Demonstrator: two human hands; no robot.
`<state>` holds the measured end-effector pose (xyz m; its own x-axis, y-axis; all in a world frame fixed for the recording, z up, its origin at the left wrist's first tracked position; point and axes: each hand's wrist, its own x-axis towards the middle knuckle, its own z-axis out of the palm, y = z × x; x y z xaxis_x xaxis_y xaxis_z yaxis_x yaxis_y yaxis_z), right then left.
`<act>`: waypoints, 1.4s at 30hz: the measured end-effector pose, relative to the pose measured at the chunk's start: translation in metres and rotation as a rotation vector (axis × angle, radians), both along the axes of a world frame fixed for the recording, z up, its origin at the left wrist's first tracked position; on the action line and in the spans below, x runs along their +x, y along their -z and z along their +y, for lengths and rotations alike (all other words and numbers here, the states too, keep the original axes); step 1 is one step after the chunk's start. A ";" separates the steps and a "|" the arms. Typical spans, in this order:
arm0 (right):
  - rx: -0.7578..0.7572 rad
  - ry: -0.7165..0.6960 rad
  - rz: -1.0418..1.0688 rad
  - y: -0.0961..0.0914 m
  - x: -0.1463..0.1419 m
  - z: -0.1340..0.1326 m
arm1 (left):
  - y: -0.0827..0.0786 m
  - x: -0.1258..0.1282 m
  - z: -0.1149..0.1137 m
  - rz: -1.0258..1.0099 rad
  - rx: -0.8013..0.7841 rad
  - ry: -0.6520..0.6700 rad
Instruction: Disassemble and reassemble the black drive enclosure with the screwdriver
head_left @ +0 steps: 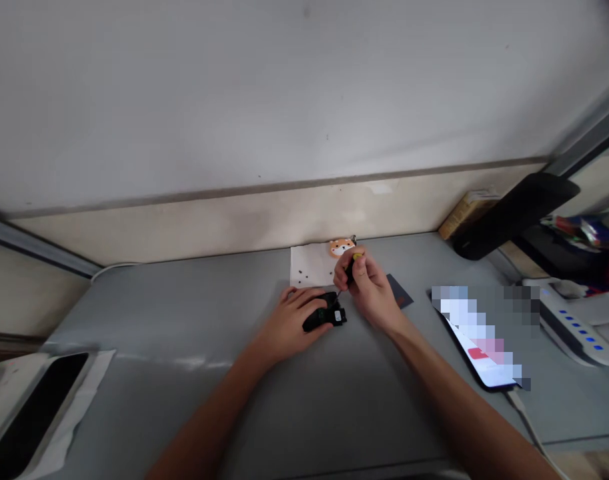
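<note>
My left hand (289, 327) grips a small black plastic device (324, 315) from above, pressing it to the grey desktop (174, 393). My right hand (367, 290) holds a small screwdriver with a yellow-and-black handle (353, 265), its thin metal shaft (339, 291) slanting down towards the device. I cannot tell whether the tip touches it. Just behind my hands lies a white paper sheet (307, 263) with several tiny black screws (304, 275) on it. An orange dog-face charm (341, 247) sits at its far edge, partly behind my right hand.
A dark card (399, 292) lies beside my right hand. Further right are a phone with a blurred screen (479, 340), its cable, and a white power strip (574, 327). A black object (514, 213) and a book (467, 213) stand at the back right; a white-and-black package (34, 407) lies front left.
</note>
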<state>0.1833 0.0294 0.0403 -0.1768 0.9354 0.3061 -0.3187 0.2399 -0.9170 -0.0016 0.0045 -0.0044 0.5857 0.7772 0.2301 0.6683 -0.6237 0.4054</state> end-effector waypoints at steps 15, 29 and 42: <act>-0.064 -0.032 0.091 0.005 -0.004 -0.002 | 0.003 -0.001 0.001 -0.003 0.049 0.012; 0.004 -0.065 -0.019 -0.002 -0.003 -0.008 | 0.004 -0.001 0.000 -0.011 0.068 0.004; 0.062 -0.040 -0.074 -0.006 -0.001 -0.008 | 0.006 -0.002 0.000 -0.016 0.116 0.028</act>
<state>0.1823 0.0211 0.0465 -0.2375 0.9071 0.3476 -0.2610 0.2851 -0.9223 -0.0036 0.0045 -0.0108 0.6022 0.7284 0.3269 0.6440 -0.6852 0.3404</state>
